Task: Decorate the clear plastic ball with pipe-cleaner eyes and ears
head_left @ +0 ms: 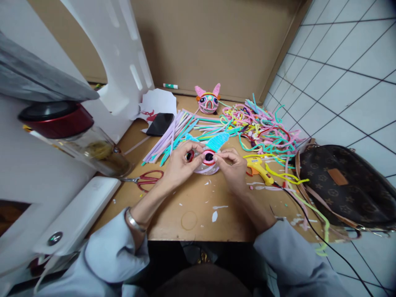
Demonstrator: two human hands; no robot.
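A pipe-cleaner animal head with a clear, rounded body [206,169] lies on the table in front of me. It has turquoise ears [218,141] and two black eyes ringed in pipe cleaner. My left hand [181,164] and my right hand [231,168] pinch opposite edges of the red-and-pink-ringed eye [209,157] on its right side. The other eye [189,156] shows partly behind my left fingers, which also cover much of the left ear. Just right of my right hand lies a yellow hot glue gun [261,170].
Straight pipe cleaners [168,140] and a tangled pile [266,123] spread behind. A finished-looking pink-eared head [208,102] stands at the back. Red-handled scissors [150,178], a phone [160,124] and a glass bottle [93,144] are left; a brown bag [349,185] is right.
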